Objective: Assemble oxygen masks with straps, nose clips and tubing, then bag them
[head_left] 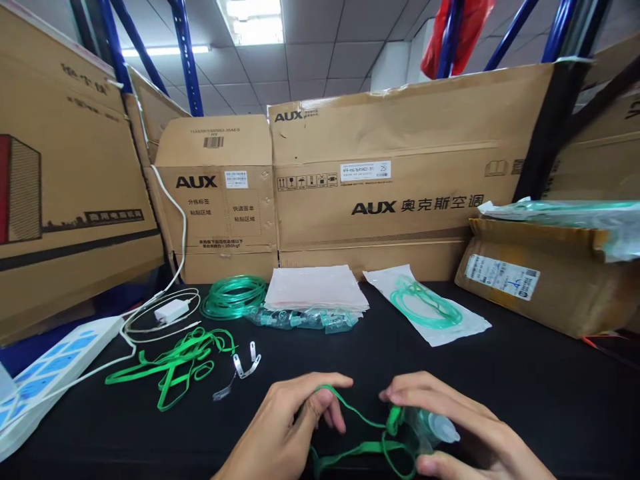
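My right hand (465, 417) is closed around a small, clear greenish plastic mask (424, 427) with a pale round connector (443, 428). The fingers cover much of the mask, so its full shape is hidden. A green elastic strap (360, 448) is looped and bunched at the mask's left side and hangs below it. Between thumb and index finger, my left hand (283, 423) pinches a length of this strap, which runs slack across to the mask. Left of my hands lie a heap of loose green elastic straps (185, 360) and several thin metal strips (245, 367).
Farther back are coiled green tubing (234, 297), stacked white sheets (315, 287), clear greenish plastic parts (305, 320) and bagged tubing (427, 308). A power strip (63, 373) with white cables lies left. An open carton (540, 280) stands right; AUX cardboard (400, 173) walls the back.
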Demonstrator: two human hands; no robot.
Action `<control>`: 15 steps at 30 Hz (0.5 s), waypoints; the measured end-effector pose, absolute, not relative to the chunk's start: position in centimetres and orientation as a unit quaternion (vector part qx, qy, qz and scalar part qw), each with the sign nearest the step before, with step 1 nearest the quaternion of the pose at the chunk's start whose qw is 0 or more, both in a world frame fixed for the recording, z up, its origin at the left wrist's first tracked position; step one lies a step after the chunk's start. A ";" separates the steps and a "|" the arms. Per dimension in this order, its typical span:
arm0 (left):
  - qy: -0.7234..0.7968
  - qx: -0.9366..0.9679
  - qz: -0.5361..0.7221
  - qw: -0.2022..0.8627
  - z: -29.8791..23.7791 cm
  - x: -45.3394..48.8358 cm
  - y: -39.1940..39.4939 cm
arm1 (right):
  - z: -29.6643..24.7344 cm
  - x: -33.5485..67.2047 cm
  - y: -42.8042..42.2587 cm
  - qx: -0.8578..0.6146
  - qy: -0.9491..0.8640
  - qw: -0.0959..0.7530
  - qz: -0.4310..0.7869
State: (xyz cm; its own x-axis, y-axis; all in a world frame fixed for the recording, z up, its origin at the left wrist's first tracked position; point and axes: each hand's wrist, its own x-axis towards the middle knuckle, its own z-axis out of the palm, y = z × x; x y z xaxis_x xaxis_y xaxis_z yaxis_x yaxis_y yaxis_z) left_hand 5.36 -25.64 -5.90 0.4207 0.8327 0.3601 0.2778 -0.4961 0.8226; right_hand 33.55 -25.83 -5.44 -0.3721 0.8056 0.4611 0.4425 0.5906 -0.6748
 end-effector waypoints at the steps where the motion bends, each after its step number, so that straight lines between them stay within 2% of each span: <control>1: 0.365 0.757 0.396 0.369 -6.1 5.7 -25.6 | -5.3 33.2 -25.9 -0.383 -0.801 0.398 0.233; 3: 0.375 0.770 0.365 0.365 -6.3 6.3 -25.7 | -5.4 32.5 -26.0 -0.375 -0.800 0.404 0.238; 7: 0.379 0.839 0.281 0.270 -6.6 7.1 -25.8 | -5.6 31.7 -25.8 -0.345 -0.800 0.428 0.242; 11: 0.370 0.856 0.290 0.214 -7.6 7.6 -25.6 | -5.3 31.2 -25.9 -0.306 -0.805 0.443 0.248; 13: 0.361 0.854 0.305 0.219 -7.5 7.7 -25.8 | -5.2 31.1 -26.1 -0.297 -0.805 0.442 0.261; 15: 0.370 0.839 0.291 0.273 -6.7 7.6 -26.1 | -5.1 31.0 -26.4 -0.286 -0.806 0.441 0.271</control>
